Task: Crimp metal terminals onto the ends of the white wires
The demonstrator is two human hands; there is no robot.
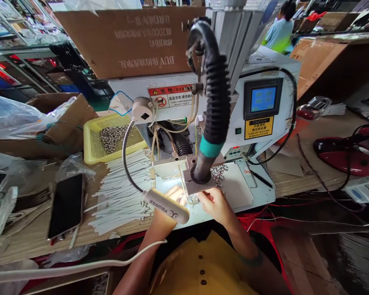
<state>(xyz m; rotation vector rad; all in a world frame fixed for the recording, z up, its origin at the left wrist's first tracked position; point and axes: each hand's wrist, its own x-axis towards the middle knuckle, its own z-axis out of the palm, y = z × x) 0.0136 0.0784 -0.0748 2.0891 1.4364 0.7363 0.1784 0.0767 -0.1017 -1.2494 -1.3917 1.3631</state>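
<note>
My left hand [176, 194] is under the machine head, its fingers bent inward and partly covered by a white lamp [167, 205] on a bendable metal neck. Just right of the small bright fixture, my right hand [215, 203] has thumb and forefinger pinched together. Whatever lies between the fingertips of either hand is too small or hidden to make out. A dark metal block [199, 178] with a thick black corrugated hose [217, 98] hangs directly above the fingers. Small metal parts [219, 173] are heaped behind my right hand, on the machine's white base [238, 184].
Many thin white wires [123, 188] lie on the bench at left, beside a phone [66, 207]. Behind them stands a yellow basket [90, 141] of small metal parts. A touch screen [263, 98] is at right. A white cable [80, 268] crosses in front. Another person [281, 30] is in the background.
</note>
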